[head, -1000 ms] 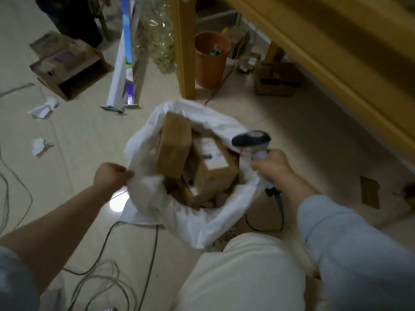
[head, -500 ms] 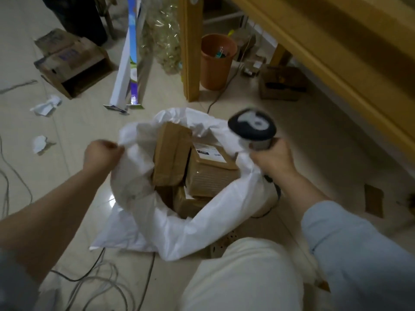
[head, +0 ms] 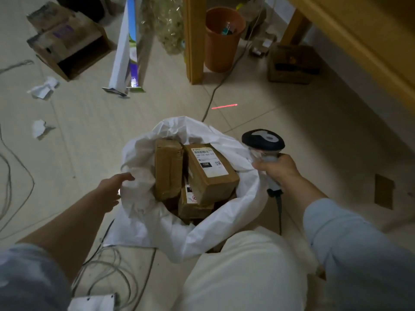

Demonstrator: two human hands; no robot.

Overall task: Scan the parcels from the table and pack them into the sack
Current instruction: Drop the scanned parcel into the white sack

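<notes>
While right hand (head: 278,170) grips scanner (head: 263,140), slack left hand (head: 110,189) touches the open sack (head: 202,239) at its rim; labelled parcel (head: 211,176) leans lengthwise up-frame.

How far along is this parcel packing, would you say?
Done: several brown parcels already sit in the white sack, nearly filling its mouth. In hand: the right hand grips the scanner, whose red line falls on the floor; the left hand touches the sack's rim. Left: the table shows only its edge, so remaining parcels cannot be counted.
</notes>
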